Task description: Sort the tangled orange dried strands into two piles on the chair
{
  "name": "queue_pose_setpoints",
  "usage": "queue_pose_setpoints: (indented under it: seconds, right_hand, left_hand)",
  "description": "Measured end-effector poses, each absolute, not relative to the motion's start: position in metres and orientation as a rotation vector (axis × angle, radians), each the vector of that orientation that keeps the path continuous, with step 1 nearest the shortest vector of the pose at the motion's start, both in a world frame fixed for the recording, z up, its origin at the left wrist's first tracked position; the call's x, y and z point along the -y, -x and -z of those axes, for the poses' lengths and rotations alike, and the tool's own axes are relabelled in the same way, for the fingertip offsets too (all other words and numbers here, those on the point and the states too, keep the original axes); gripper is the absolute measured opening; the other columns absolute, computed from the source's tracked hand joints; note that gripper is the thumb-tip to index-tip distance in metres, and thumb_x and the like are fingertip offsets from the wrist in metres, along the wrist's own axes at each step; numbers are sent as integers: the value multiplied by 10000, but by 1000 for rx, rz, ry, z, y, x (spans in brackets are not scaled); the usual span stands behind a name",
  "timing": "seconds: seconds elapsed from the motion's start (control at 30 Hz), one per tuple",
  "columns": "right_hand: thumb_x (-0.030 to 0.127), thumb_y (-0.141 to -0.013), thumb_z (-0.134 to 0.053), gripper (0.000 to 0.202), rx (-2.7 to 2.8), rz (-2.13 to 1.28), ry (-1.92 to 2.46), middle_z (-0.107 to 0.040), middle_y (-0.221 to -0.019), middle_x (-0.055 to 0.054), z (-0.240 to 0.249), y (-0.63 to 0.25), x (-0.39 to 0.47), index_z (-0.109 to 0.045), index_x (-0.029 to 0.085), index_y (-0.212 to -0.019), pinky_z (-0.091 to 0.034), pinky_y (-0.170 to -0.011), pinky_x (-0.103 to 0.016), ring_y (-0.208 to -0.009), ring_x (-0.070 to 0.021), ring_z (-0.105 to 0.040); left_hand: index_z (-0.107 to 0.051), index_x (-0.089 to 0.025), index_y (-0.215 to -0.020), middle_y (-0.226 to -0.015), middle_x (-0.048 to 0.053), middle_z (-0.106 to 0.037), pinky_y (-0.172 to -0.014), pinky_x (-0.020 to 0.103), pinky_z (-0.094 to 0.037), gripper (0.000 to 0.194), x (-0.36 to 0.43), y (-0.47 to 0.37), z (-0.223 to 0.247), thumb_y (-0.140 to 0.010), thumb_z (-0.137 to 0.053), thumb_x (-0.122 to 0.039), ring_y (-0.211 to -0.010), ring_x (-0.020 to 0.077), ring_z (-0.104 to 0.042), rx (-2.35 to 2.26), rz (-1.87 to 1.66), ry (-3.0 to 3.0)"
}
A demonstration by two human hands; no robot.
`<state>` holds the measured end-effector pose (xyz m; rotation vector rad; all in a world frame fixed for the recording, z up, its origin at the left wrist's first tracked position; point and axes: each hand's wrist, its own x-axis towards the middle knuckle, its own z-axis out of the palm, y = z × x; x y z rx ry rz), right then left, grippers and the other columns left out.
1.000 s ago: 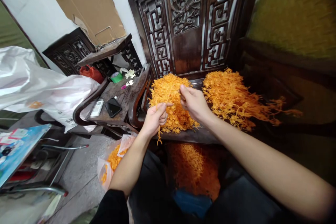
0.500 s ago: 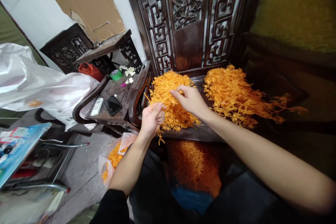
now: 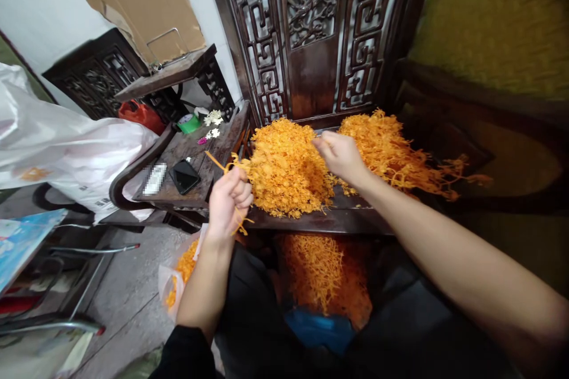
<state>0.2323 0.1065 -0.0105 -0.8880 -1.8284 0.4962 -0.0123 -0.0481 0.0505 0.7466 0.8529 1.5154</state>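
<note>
Curled around a few thin orange strands (image 3: 215, 160), my left hand (image 3: 230, 198) is closed at the left side of a heap of frilly orange branching pieces (image 3: 288, 172). The strands stick out above and below the fist. My right hand (image 3: 340, 154) is pinched closed over the gap between that heap and a second orange heap (image 3: 377, 142). Whatever lies between its fingertips is too small or hidden to make out. Both heaps rest on a dark wooden bench seat (image 3: 306, 223).
Below the seat, more orange strands (image 3: 313, 266) lie between my legs, above something blue (image 3: 320, 328). A plastic bag (image 3: 165, 278) of orange pieces stands on the floor. On the side table are a phone (image 3: 184, 176) and green tape (image 3: 189, 124). A carved backrest (image 3: 315, 77) rises behind.
My hands have moved apart: the left went left and slightly down with the orange strands, the right went right, away from the middle of the near heap. The view has shifted slightly.
</note>
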Motion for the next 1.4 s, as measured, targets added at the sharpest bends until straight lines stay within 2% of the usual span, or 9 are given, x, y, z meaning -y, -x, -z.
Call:
queue_pose_setpoints:
  seconds: [0.2, 0.3, 0.43, 0.53, 0.67, 0.87, 1.1, 1.27, 1.4]
  right_hand:
    - [787, -896, -532, 667, 1581, -1170, 961, -391, -544, 59, 5, -222, -85, -696, 146, -981, -262, -494, -266, -484, -98, -335]
    - [772, -893, -562, 720, 1741, -1314, 824, -367, -569, 77, -3, -195, -60, -677, 138, -1213, -254, -485, -248, -494, -87, -325]
    - [768, -927, -502, 696, 1820, -1421, 732, -326, -567, 88, -14, -178, -43, -672, 150, -1197, -236, -474, -253, -485, -88, -294]
    - [670, -996, -470, 556, 1949, -1215, 789, -438, -598, 56, -19, -183, -42, -685, 167, -1092, -334, -551, -265, -537, -104, -395]
    - [419, -1068, -455, 386, 2400, -521, 921, -669, -875, -71, -23, -193, -42, -685, 153, -911, -404, -727, -300, -781, -159, -586]
    - [365, -1093, -328, 400, 2636, 148, 1214, -687, -1124, -140, -22, -199, -52, -655, 145, -1162, -371, -629, -319, -722, -195, -643]
    - [121, -987, -438, 274, 2358, -298, 1604, -718, -1043, -212, -3, -236, -85, -682, 67, -1101, -476, -732, -338, -848, -244, -703]
    - [415, -1033, -501, 332, 1744, -1292, 1117, -625, -759, -21, -6, -216, -68, -650, 150, -1168, -290, -464, -234, -510, -94, -498]
    - [693, -904, -612, 496, 1493, -1661, 765, -340, -594, 73, -17, -189, -42, -554, 208, -818, -166, -451, -239, -479, -82, -339]
  left_hand:
    - [-628, -128, -769, -467, -117, -236, -343, 138, -172, 256, 50, 15, -45, -880, -752, -323, -385, 28, -146, -857, -1485, -774]
    - [-636, -126, -770, -462, -117, -253, -346, 138, -162, 285, 47, 7, -39, -842, -794, -352, -379, 23, -161, -842, -1452, -795]
    - [-625, -133, -762, -461, -122, -255, -350, 139, -147, 329, 44, 5, -38, -818, -820, -392, -373, 16, -161, -859, -1485, -802]
    - [-625, -132, -756, -460, -124, -259, -354, 139, -141, 360, 42, 6, -38, -788, -844, -416, -370, 12, -169, -883, -1489, -814]
    - [-616, -129, -736, -455, -123, -262, -357, 143, -145, 375, 39, 6, -37, -767, -860, -412, -367, 11, -177, -880, -1523, -796]
    - [-578, -141, -734, -454, -126, -235, -358, 152, -132, 328, 34, -6, -36, -865, -777, -366, -367, 18, -143, -874, -1465, -688]
    - [-554, -156, -734, -481, -121, -191, -373, 152, -176, 319, 36, 9, -49, -915, -731, -351, -390, 34, -158, -767, -1709, -735]
    - [-596, -148, -760, -475, -114, -232, -368, 147, -172, 313, 31, 0, -39, -877, -776, -376, -394, 32, -168, -757, -1547, -786]
    - [-602, -147, -769, -476, -116, -238, -365, 145, -174, 342, 27, -15, -33, -875, -777, -422, -383, 29, -169, -762, -1499, -800]
